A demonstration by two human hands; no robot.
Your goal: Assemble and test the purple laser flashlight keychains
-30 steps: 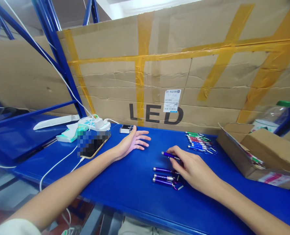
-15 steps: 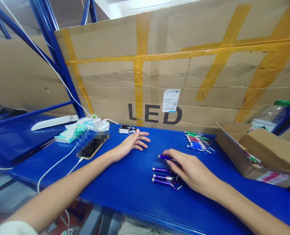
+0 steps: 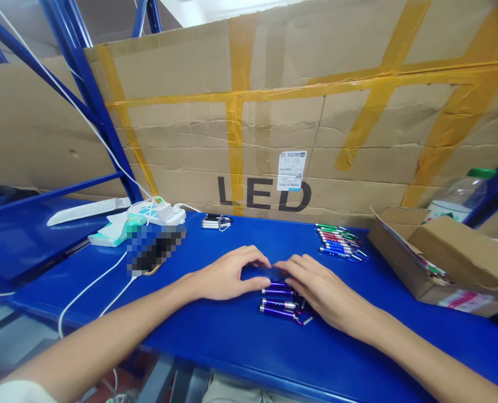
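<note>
Several purple metal pen-like tubes (image 3: 279, 314) with rings lie side by side on the blue table (image 3: 215, 336), near its middle. My right hand (image 3: 322, 291) reaches over their right ends with its fingers curled; what its fingertips grip is blurred and partly hidden. My left hand (image 3: 232, 272) is on their left, its thumb and fingers apart in a C shape with a gap between, fingertips close to those of my right hand and the top purple tube. Whether the left fingertips touch anything is unclear.
Green, red and blue tubes (image 3: 339, 240) lie at the back right, beside an open cardboard box (image 3: 420, 274). Black and silver ones (image 3: 215, 222) lie at the back. On the left are a phone (image 3: 158, 254), power strip (image 3: 160, 212) and cables. A large carton (image 3: 190, 140) stands behind.
My left hand has come down and right, from the back of the table to beside my right hand. My right hand's fingers have shifted slightly, hiding the purple tube seen in them before.
</note>
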